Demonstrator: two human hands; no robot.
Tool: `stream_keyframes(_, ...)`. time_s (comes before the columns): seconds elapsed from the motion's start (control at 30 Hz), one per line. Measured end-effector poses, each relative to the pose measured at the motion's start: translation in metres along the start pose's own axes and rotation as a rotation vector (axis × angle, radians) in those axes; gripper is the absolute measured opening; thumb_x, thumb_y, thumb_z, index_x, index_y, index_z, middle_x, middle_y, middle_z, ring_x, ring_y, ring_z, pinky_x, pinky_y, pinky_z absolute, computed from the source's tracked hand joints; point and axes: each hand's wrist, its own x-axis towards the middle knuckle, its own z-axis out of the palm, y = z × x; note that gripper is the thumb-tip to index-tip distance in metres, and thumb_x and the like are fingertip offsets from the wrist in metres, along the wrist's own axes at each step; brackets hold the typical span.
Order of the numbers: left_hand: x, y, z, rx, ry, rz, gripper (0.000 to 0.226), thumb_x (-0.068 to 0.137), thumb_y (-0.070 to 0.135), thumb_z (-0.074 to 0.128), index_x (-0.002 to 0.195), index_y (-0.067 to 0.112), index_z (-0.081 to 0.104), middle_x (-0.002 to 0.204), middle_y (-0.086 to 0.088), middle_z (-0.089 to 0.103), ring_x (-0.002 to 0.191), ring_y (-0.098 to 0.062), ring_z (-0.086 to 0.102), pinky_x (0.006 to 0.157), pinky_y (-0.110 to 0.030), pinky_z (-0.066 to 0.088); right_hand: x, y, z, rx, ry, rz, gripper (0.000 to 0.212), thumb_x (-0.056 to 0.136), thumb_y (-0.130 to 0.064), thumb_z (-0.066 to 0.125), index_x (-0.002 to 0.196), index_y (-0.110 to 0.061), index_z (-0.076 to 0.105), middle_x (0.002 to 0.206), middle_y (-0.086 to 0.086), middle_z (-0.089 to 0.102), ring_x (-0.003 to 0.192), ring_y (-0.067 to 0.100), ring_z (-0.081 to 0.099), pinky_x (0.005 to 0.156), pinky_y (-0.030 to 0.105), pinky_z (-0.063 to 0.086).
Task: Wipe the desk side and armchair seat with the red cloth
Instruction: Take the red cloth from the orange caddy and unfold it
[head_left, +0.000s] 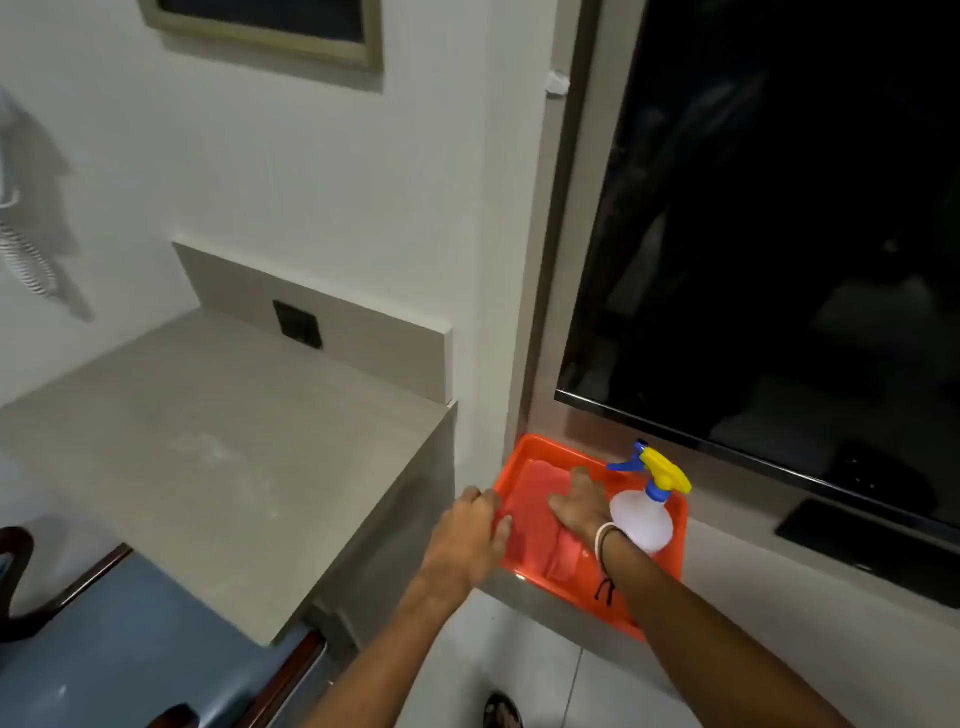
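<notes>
spray bottle (642, 519) crowding tray (524, 448), desk (208, 467) bare

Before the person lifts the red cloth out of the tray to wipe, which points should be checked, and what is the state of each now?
1. Right hand on the red cloth: ok, it lies flat on it in the orange tray.
2. Cloth gripped for lifting: not ok, the fingers look spread, not closed.
3. Tray steadied: ok, the left hand holds its left rim.
4. Spray bottle out of the way: not ok, it stands in the tray right beside the right wrist and may tip.
5. Desk side free to wipe: ok, nothing hangs on it.
6. Armchair seat free: cannot tell, only part shows.
</notes>
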Motion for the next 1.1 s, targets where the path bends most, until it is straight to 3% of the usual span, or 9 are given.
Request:
stream_keyframes(0.13,0.045,0.016,0.033,0.054,-0.237,-0.11,0.033,0.097,0.019,0.051,0.127,0.006,0.058,0.139,-0.022,0.053,0.121,-0.042,0.06,0.106,-0.044,0.051,0.024,0.013,0.01,-0.104,-0.048,0.101,0.088,0.094,-0.035,0.063,0.156,0.002,0.014,0.157,0.026,0.036,0.147,0.038,0.036,0.117,0.039,0.039)
stream_keyframes(0.23,0.067,0.023,0.066,0.099,-0.336,-0.186,0.046,0.097,0.019,0.052,0.142,0.01,0.045,0.152,-0.021,0.038,0.131,-0.041,0.054,0.112,-0.048,0.047,0.043,0.021,0.022,-0.17,-0.027,0.094,0.096,0.096,-0.047,0.059,0.156,0.007,0.006,0.16,0.025,0.032,0.147,0.039,0.036,0.119,0.041,0.035)
stream_keyframes(0.43,0.088,0.036,0.102,0.056,-0.237,-0.338,0.076,0.097,0.022,0.06,0.156,0.01,0.015,0.147,-0.023,0.04,0.136,-0.041,0.045,0.108,-0.05,0.051,0.06,0.015,0.032,0.101,0.026,0.242,0.079,0.089,-0.041,0.072,0.148,-0.003,0.035,0.147,0.019,0.052,0.133,0.039,0.054,0.107,0.041,0.047)
stream_keyframes(0.53,0.097,0.027,0.1,-0.081,-0.237,-0.407,0.068,0.095,0.025,0.062,0.15,0.007,0.027,0.14,-0.019,0.053,0.126,-0.036,0.057,0.103,-0.047,0.054,0.051,0.013,0.029,0.231,0.06,0.207,0.05,0.089,-0.03,0.073,0.13,-0.004,0.061,0.134,0.021,0.065,0.122,0.038,0.062,0.101,0.035,0.051)
stream_keyframes(0.67,0.1,0.007,0.07,-0.306,-0.281,-0.364,0.044,0.086,0.026,0.074,0.122,0.005,0.062,0.123,-0.012,0.067,0.118,-0.03,0.062,0.099,-0.037,0.05,0.031,0.006,0.019,0.423,0.131,0.175,0.058,0.09,-0.026,0.074,0.14,-0.004,0.054,0.142,0.021,0.057,0.125,0.038,0.057,0.104,0.042,0.045)
stream_keyframes(0.77,0.084,-0.012,0.032,-0.509,-0.208,-0.297,0.019,0.079,0.021,0.076,0.09,0.009,0.066,0.08,0.001,0.061,0.078,-0.021,0.062,0.077,-0.033,0.05,0.021,-0.016,0.014,0.586,0.189,0.106,0.053,0.086,-0.026,0.078,0.133,-0.017,0.057,0.131,0.011,0.063,0.104,0.022,0.058,0.09,0.034,0.045)
stream_keyframes(0.9,0.053,-0.079,-0.026,-0.719,-0.014,-0.286,0.018,0.067,0.023,0.076,0.077,0.022,0.06,0.075,0.001,0.06,0.068,-0.013,0.053,0.065,-0.027,0.045,0.006,-0.078,0.043,0.761,0.028,-0.05,0.033,0.08,-0.026,0.084,0.108,-0.031,0.068,0.105,-0.016,0.075,0.093,0.005,0.07,0.08,0.016,0.055)
stream_keyframes(1.0,0.032,-0.153,-0.059,-0.776,0.167,-0.386,0.033,0.068,0.004,0.09,0.088,0.011,0.064,0.07,0.017,0.069,0.062,0.003,0.06,0.062,-0.012,0.049,0.002,-0.13,0.099,0.771,-0.079,-0.055,0.023,0.077,-0.015,0.086,0.094,-0.013,0.07,0.097,0.009,0.077,0.085,0.019,0.069,0.081,0.04,0.059)
stream_keyframes(1.1,0.012,-0.222,-0.075,-0.697,0.363,-0.492,0.042,0.066,0.005,0.092,0.093,0.015,0.062,0.07,0.015,0.072,0.061,0.007,0.063,0.059,-0.007,0.048,-0.008,-0.182,0.16,0.66,-0.139,-0.083,0.031,0.076,-0.017,0.087,0.09,0.003,0.068,0.085,0.017,0.072,0.077,0.023,0.064,0.081,0.044,0.056)
